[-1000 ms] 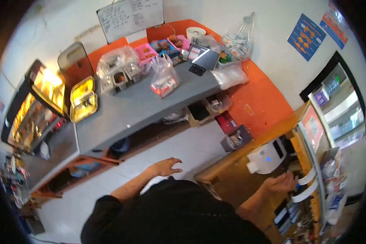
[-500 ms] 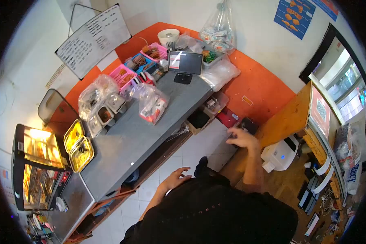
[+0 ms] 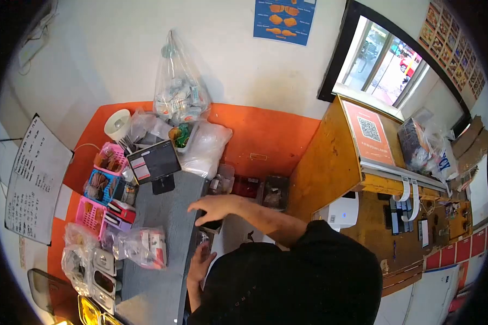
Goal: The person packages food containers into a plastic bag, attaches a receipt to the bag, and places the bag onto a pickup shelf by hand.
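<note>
My right hand [image 3: 214,208] reaches over the front edge of the grey counter [image 3: 154,214], fingers and thumb apart, nothing in it. Closest to it on the counter is a tablet on a stand [image 3: 154,162]. My left hand [image 3: 199,264] is lower, beside the same edge, its fingers loosely spread and holding nothing that I can see. To its left lies a clear plastic bag with a red and white pack [image 3: 156,246]. Several metal food containers [image 3: 104,281] stand beyond that bag.
Pink and blue baskets [image 3: 102,186] line the wall side of the counter. A full plastic bag [image 3: 181,100] hangs above. On my right are a white printer [image 3: 341,210] and a wooden desk partition [image 3: 325,157]. Boxes [image 3: 275,192] sit on the floor by the orange wall.
My view has swung right, and I am nearer the tablet. My right hand has moved from the desk side across to the counter edge; my left hand has also come up to the counter.
</note>
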Motion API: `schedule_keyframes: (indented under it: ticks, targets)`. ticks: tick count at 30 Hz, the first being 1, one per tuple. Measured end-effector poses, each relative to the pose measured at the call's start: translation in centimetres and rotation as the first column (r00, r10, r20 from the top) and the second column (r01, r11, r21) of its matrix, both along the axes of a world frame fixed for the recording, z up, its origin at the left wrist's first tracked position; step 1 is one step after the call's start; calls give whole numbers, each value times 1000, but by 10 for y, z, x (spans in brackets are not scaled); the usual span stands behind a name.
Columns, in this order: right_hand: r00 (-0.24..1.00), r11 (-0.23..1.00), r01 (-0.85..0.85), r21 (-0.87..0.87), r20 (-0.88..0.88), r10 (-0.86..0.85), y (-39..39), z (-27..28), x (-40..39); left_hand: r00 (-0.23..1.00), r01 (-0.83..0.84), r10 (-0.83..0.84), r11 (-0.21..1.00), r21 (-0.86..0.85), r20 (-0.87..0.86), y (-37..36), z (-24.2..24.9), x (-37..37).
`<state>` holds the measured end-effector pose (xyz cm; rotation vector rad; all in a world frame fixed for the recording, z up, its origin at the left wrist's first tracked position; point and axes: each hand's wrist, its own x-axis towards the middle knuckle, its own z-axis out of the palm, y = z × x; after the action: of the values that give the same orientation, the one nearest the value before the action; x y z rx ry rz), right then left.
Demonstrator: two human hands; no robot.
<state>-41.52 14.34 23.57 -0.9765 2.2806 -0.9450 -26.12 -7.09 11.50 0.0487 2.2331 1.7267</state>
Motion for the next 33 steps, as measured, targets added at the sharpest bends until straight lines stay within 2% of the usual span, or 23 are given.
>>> schedule_keyframes:
  ticks: [2,3,4,5,6,7,9,11,12,14,15,16,18,19,20,21,22,24,25,27,29,31,33]
  targets:
    - [998,1000,-5,-17,66,6,-9,-10,-6,963,214,-226,972,94,148,-26,-23,-15]
    - [998,999,30,-19,57,-29,-14,-25,-9,938,326,-338,935,139,72,-41,-30,-21]
    - [998,999,46,-25,52,-45,-23,-37,-10,947,294,-307,946,135,90,-50,-22,-24]
    - [997,997,63,-36,36,-62,-26,-48,-10,928,337,-335,941,13,161,-59,-15,-26]
    - [986,997,50,51,154,-58,-30,-55,-14,908,378,-348,920,-101,232,-67,-5,-35]
    - [974,996,50,71,218,-64,-34,-64,-14,905,398,-374,913,-93,205,-75,9,-43]
    - [983,988,-147,51,123,140,-41,-88,-11,921,355,-334,932,-80,198,-96,27,-52]
    - [905,930,-257,262,404,137,-62,-56,-1,879,468,-430,861,-199,208,-120,33,-51]
    - [892,915,-309,259,412,184,-71,-58,0,898,424,-383,885,-194,216,-133,32,-47]
    - [850,968,-213,135,514,115,-84,-59,-1,868,434,-399,899,-61,294,-159,30,-44]
    - [857,952,-305,-21,429,284,-86,-58,-8,882,405,-370,912,-65,293,-166,27,-43]
    - [847,943,-332,-25,432,310,-90,-58,-13,884,429,-390,895,-118,258,-170,22,-41]
    - [752,964,-256,70,641,153,-102,-57,-19,888,438,-395,883,-169,237,-176,1,-36]
    - [717,910,-340,239,692,87,-113,-51,-24,904,418,-373,873,-253,207,-174,-13,-37]
    - [708,902,-360,238,700,98,-120,-62,-23,919,394,-355,856,-335,174,-169,-26,-35]
    - [727,881,-398,255,673,134,-127,-81,-25,923,364,-263,831,-421,280,-152,91,-40]
    - [748,860,-430,273,642,171,-133,-96,-28,926,354,-251,836,-420,282,-144,88,-40]
    - [738,870,-428,246,650,180,-139,-100,-28,931,356,-180,627,-693,316,-139,74,-42]
    - [758,834,-482,268,605,244,-145,-92,-28,934,350,-174,627,-696,313,-142,66,-42]
    - [769,796,-531,289,559,310,-151,-86,-22,951,304,-268,707,-639,156,-148,44,-37]
    - [898,828,-438,350,202,390,-150,-88,-10,951,276,-299,710,-648,77,-151,-3,-26]
    - [901,818,-433,377,211,380,-148,-101,-8,941,258,-338,715,-650,2,-152,0,-24]
    - [904,808,-427,405,214,371,-145,-113,-18,973,228,-213,837,-498,87,-157,18,-23]
